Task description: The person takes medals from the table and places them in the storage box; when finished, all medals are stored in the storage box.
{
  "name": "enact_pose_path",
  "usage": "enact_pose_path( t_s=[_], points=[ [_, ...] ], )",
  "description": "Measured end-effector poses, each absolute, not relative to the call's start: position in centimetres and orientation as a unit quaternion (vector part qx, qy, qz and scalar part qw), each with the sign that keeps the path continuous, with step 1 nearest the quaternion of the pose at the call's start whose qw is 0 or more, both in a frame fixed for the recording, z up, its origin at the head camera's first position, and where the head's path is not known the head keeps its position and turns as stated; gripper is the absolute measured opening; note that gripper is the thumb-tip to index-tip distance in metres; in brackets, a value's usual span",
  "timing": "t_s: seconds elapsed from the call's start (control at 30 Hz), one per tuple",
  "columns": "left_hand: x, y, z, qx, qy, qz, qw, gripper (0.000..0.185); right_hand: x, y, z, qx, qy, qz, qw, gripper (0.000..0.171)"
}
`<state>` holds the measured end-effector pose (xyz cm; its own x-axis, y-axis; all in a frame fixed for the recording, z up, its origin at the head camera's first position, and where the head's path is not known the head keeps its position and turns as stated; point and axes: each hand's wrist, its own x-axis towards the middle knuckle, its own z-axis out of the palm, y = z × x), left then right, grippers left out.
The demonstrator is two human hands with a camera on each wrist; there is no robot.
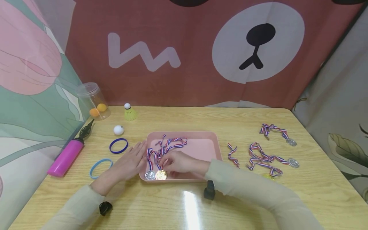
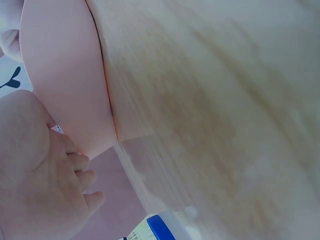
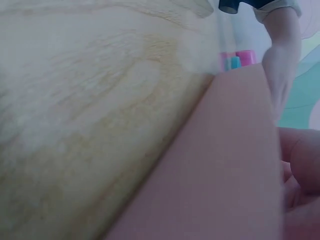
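A pink tray [image 1: 201, 145] lies on the table with two ribboned medals in its left part. The silver medal [image 1: 150, 175] and the gold medal [image 1: 161, 174] sit side by side at its front left corner, their striped ribbons [image 1: 176, 142] bunched behind. With curled fingers my right hand [image 1: 177, 161] pinches the gold medal's ribbon just above the disc; the fingertips are partly hidden. My left hand [image 1: 133, 161] rests along the tray's left rim, its fingers straight. The left wrist view shows that hand [image 2: 45, 175] against the tray's outer wall [image 2: 70, 75].
Right of the tray lie more ribboned medals [image 1: 293, 163] and a loose striped ribbon [image 1: 233, 155]. On the left are a dark blue ring [image 1: 118, 152], a light blue ring [image 1: 92, 171], a pink pump [image 1: 66, 158], a white ball [image 1: 118, 130], a shuttlecock [image 1: 130, 114] and a clear jar [image 1: 87, 92] holding orange balls.
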<state>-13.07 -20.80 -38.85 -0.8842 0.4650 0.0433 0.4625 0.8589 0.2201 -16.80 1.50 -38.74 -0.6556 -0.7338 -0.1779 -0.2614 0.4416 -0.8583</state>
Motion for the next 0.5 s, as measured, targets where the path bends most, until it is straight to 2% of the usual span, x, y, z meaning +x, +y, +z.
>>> enact_pose_path(
  t_s=[0.23,0.5],
  points=[
    [-13.1,-20.8,-38.8,0.239,0.964,0.117,0.012,0.055,-16.9,3.8,-36.0,-0.356,0.795,-0.42,0.254,0.017],
    [-13.2,-20.6,-38.8,0.236,0.964,0.118,0.012,0.054,-16.7,9.0,-32.4,-0.321,0.799,-0.458,0.222,0.021]
  ],
)
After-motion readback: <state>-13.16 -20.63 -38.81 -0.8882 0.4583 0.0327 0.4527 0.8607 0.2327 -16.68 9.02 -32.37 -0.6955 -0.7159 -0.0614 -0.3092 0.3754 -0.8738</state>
